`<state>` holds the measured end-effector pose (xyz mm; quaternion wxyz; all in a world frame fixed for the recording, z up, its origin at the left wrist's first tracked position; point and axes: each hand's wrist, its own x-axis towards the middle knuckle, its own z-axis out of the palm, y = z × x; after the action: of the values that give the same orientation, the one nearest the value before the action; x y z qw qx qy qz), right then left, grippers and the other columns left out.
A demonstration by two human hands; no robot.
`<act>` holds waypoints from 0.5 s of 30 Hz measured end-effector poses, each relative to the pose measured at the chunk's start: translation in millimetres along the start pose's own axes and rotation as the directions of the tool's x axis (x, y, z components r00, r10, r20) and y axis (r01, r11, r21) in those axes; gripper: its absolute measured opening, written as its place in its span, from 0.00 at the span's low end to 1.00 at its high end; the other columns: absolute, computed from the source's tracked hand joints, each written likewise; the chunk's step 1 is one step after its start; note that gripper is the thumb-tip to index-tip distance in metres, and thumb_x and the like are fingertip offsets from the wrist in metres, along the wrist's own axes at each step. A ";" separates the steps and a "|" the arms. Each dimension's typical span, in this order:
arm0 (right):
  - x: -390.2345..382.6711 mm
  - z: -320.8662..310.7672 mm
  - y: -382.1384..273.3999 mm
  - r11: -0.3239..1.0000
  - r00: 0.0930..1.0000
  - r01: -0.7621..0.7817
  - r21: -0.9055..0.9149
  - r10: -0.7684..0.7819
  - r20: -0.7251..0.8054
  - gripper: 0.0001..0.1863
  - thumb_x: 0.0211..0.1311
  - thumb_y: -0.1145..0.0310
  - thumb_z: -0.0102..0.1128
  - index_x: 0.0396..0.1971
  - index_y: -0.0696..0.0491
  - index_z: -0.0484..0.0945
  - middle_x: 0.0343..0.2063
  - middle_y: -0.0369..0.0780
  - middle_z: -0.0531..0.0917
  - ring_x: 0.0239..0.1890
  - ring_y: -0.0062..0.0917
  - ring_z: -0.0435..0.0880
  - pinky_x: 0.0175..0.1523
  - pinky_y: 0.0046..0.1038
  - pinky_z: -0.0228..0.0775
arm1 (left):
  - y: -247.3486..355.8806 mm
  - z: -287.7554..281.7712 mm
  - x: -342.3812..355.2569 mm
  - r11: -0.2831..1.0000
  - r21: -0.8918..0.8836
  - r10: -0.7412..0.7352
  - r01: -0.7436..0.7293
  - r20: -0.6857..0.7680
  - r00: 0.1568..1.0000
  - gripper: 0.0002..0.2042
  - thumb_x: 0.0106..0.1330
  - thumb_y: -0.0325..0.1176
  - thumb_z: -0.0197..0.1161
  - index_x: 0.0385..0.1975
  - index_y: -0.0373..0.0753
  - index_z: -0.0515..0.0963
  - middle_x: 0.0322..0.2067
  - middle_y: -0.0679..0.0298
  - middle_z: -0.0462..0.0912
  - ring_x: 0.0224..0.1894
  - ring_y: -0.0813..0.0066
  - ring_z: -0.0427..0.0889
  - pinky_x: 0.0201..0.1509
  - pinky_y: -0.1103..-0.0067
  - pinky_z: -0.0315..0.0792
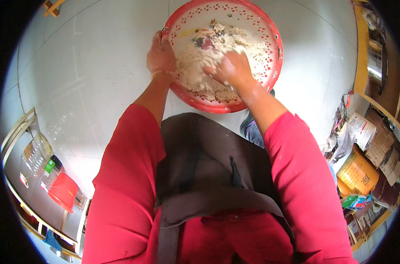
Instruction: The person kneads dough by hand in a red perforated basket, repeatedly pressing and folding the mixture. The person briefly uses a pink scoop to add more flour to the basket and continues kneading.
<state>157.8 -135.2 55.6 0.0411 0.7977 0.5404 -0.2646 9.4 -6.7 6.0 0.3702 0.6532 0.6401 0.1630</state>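
A round enamel basin (277, 66) with a red rim and a speckled red pattern inside sits ahead of me on the floor. Crumbly, pale, flour-like dough (195, 66) is spread over its bottom, heaviest in the middle and on the near side. The basin's left rim is gripped by my left hand (161, 56), with a bracelet at the wrist. My right hand (233, 68) is down in the dough, right of centre; its fingers are smeared by motion and partly hidden. Both forearms come out of red sleeves.
Pale floor tiles (99, 57) surround the basin. On the right stand wooden shelving (362, 48), a yellow bucket (358, 171), a white tub (361, 130) and cardboard (380, 145). At the left, a rack (22, 127) is near a red plastic container (63, 192). A dark apron (209, 158) covers my lap.
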 end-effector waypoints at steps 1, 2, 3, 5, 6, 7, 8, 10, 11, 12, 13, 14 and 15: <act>-17.5 8.0 4.9 0.996 0.995 -0.033 0.078 0.040 -0.089 0.29 0.48 0.40 0.64 0.36 0.53 0.85 0.30 0.48 0.85 0.37 0.41 0.84 0.47 0.43 0.72 | -0.4 0.2 0.0 0.999 0.010 -0.038 0.038 0.024 0.999 0.21 0.73 0.52 0.45 0.59 0.52 0.72 0.46 0.56 0.84 0.49 0.49 0.81 0.52 0.62 0.72; -34.4 18.0 9.1 0.995 0.988 -0.050 0.086 0.061 -0.139 0.30 0.47 0.40 0.65 0.38 0.52 0.84 0.30 0.47 0.85 0.38 0.40 0.83 0.48 0.43 0.71 | -1.2 0.7 -0.3 0.999 -0.007 -0.031 0.031 0.012 0.999 0.21 0.73 0.51 0.46 0.59 0.51 0.73 0.46 0.56 0.84 0.48 0.50 0.81 0.52 0.62 0.72; -46.4 28.5 12.7 0.992 0.970 -0.035 0.118 0.062 -0.235 0.30 0.46 0.40 0.65 0.41 0.51 0.84 0.31 0.46 0.85 0.38 0.40 0.83 0.48 0.43 0.70 | -2.3 1.4 -0.4 0.999 -0.022 -0.023 0.023 0.001 1.000 0.21 0.73 0.51 0.46 0.58 0.50 0.73 0.45 0.56 0.84 0.48 0.50 0.81 0.52 0.62 0.73; -44.4 46.4 21.7 0.991 0.946 -0.007 0.137 0.051 -0.321 0.32 0.45 0.41 0.66 0.45 0.49 0.83 0.33 0.45 0.84 0.39 0.38 0.82 0.47 0.42 0.69 | -3.8 3.8 1.7 0.998 -0.065 0.007 -0.008 -0.022 1.000 0.20 0.73 0.49 0.48 0.58 0.49 0.73 0.43 0.56 0.85 0.46 0.52 0.82 0.51 0.64 0.73; -38.4 53.3 25.2 0.992 0.950 0.005 0.126 0.035 -0.310 0.32 0.44 0.41 0.66 0.46 0.48 0.83 0.34 0.45 0.84 0.39 0.38 0.81 0.47 0.41 0.69 | -4.9 4.2 1.7 0.995 -0.093 0.025 -0.028 -0.032 0.999 0.19 0.72 0.48 0.49 0.57 0.49 0.74 0.43 0.56 0.85 0.45 0.52 0.82 0.50 0.64 0.73; -30.6 57.8 27.6 0.993 0.962 -0.020 0.119 0.052 -0.269 0.32 0.44 0.42 0.66 0.47 0.48 0.82 0.35 0.45 0.84 0.40 0.37 0.81 0.46 0.40 0.69 | -5.6 4.3 1.3 0.992 -0.116 0.042 -0.046 -0.043 0.998 0.19 0.72 0.47 0.49 0.57 0.48 0.74 0.42 0.56 0.85 0.45 0.53 0.83 0.50 0.65 0.74; -19.8 60.1 28.7 0.999 0.976 -0.018 0.037 0.025 -0.215 0.30 0.46 0.41 0.65 0.46 0.46 0.83 0.32 0.45 0.84 0.37 0.36 0.82 0.45 0.39 0.68 | -5.7 4.2 2.1 0.991 -0.085 0.094 -0.101 -0.074 0.993 0.17 0.73 0.43 0.50 0.56 0.45 0.75 0.40 0.55 0.85 0.43 0.56 0.83 0.49 0.68 0.74; -1.1 56.8 31.0 1.000 0.997 -0.018 0.024 0.020 -0.075 0.30 0.47 0.40 0.64 0.46 0.45 0.83 0.28 0.45 0.84 0.34 0.36 0.82 0.44 0.39 0.68 | -5.2 3.5 1.0 0.992 -0.104 0.071 -0.075 -0.043 0.997 0.17 0.73 0.42 0.50 0.56 0.43 0.75 0.41 0.55 0.85 0.43 0.57 0.83 0.50 0.69 0.74; 10.3 52.4 31.0 0.999 0.997 0.022 0.035 -0.019 -0.072 0.30 0.48 0.39 0.63 0.46 0.45 0.83 0.27 0.45 0.84 0.33 0.36 0.82 0.44 0.39 0.68 | -4.0 2.9 1.0 0.987 -0.124 0.093 -0.099 -0.056 0.994 0.17 0.73 0.42 0.49 0.55 0.42 0.75 0.41 0.55 0.85 0.44 0.57 0.83 0.50 0.69 0.74; 20.1 47.0 30.2 0.999 0.997 0.040 0.028 -0.038 -0.069 0.28 0.50 0.36 0.60 0.36 0.46 0.85 0.22 0.44 0.83 0.29 0.38 0.82 0.43 0.39 0.69 | -2.5 2.3 0.3 0.987 -0.070 0.141 -0.146 -0.068 0.988 0.18 0.73 0.41 0.48 0.56 0.38 0.74 0.43 0.54 0.84 0.44 0.58 0.83 0.51 0.69 0.74; 32.3 40.9 29.6 0.999 0.999 0.045 -0.004 -0.045 0.020 0.27 0.50 0.36 0.60 0.32 0.47 0.85 0.22 0.44 0.83 0.28 0.39 0.82 0.43 0.39 0.70 | -0.4 1.4 0.0 0.992 -0.075 0.100 -0.103 -0.047 0.994 0.18 0.74 0.41 0.48 0.56 0.38 0.74 0.44 0.53 0.84 0.45 0.58 0.83 0.51 0.69 0.74; 45.5 35.1 28.9 0.998 0.991 0.059 -0.024 -0.056 0.121 0.28 0.50 0.35 0.59 0.27 0.47 0.85 0.22 0.44 0.83 0.28 0.40 0.82 0.42 0.39 0.70 | 1.8 0.5 -0.1 0.993 -0.069 0.097 -0.100 -0.041 0.994 0.19 0.74 0.41 0.48 0.56 0.37 0.73 0.44 0.53 0.84 0.45 0.58 0.83 0.51 0.69 0.74; 56.9 30.1 28.6 0.997 0.976 0.073 -0.040 -0.063 0.207 0.29 0.51 0.34 0.58 0.23 0.48 0.85 0.21 0.45 0.82 0.27 0.40 0.82 0.41 0.39 0.71 | 4.1 0.0 -0.2 0.993 -0.065 0.100 -0.102 -0.042 0.994 0.19 0.74 0.41 0.48 0.56 0.37 0.73 0.45 0.53 0.83 0.45 0.58 0.83 0.51 0.69 0.74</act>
<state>187.4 -109.7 -3.0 0.1068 0.7459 0.5664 -0.3340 12.3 -6.5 8.9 0.3707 0.6688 0.6074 0.2154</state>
